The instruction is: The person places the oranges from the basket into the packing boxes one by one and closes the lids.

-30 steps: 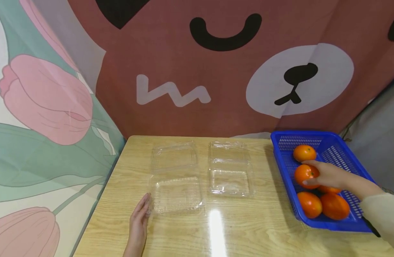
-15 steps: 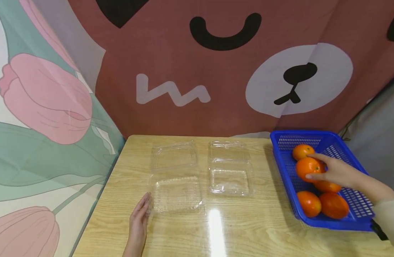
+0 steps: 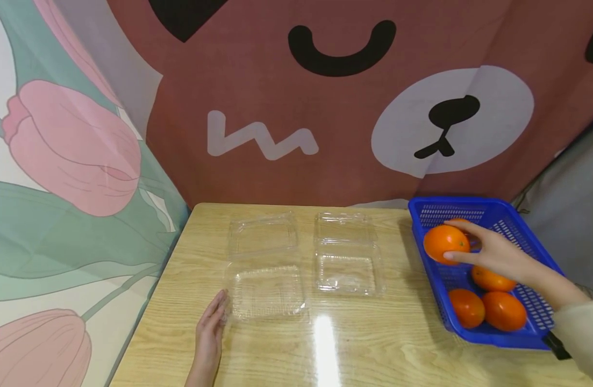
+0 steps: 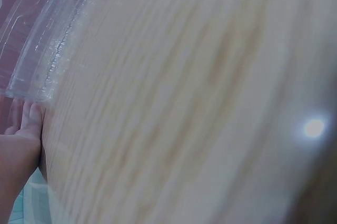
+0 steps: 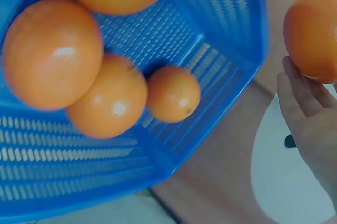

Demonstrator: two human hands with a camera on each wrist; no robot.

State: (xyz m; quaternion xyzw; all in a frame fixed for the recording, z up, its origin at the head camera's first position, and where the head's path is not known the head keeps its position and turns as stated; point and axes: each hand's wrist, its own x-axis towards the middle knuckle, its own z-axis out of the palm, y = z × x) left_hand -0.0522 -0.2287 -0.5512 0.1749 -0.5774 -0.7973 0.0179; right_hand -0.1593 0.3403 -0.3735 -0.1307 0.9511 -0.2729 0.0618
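At the right of the head view, the right hand (image 3: 501, 257) has thumb and fingers clamped on a fruit (image 3: 445, 245), held over the upper left of the basket (image 3: 494, 339); four more fruits (image 3: 504, 310) lie inside it. At lower left, the left hand (image 3: 211, 336), fingers straight and together, touches the left edge of a clear box (image 3: 267, 293) lying open left of centre. A second open box (image 3: 347, 274) lies just beside it, near the frame's centre, on the table (image 3: 373, 333)
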